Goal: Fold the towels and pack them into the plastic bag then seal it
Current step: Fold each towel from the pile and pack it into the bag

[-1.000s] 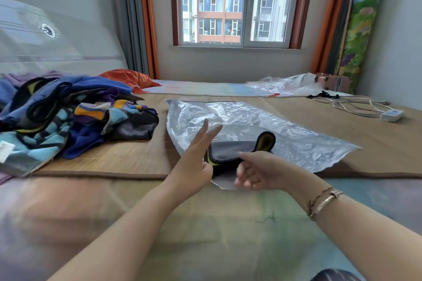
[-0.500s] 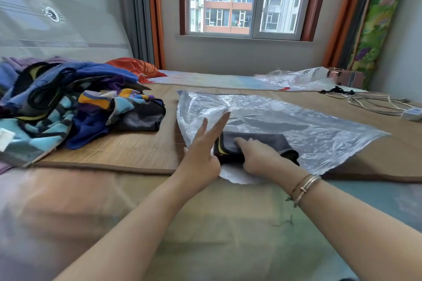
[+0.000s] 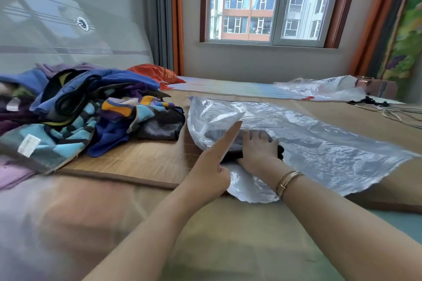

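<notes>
Dark folded towel [image 3: 230, 143] inside plastic bag [image 3: 319, 143], under flat right hand [image 3: 258, 150]; left hand [image 3: 212, 166] straight-fingered, lifting bag mouth.

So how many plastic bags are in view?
2: one bag on the mat in front of the hands, being filled; another crumpled at the far right, below the window.

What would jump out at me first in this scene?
Two hands at the centre: the right hand pushes a dark folded towel into the clear plastic bag, while the left hand holds the bag's mouth open. To the left lies a colourful pile of unfolded towels.
</notes>
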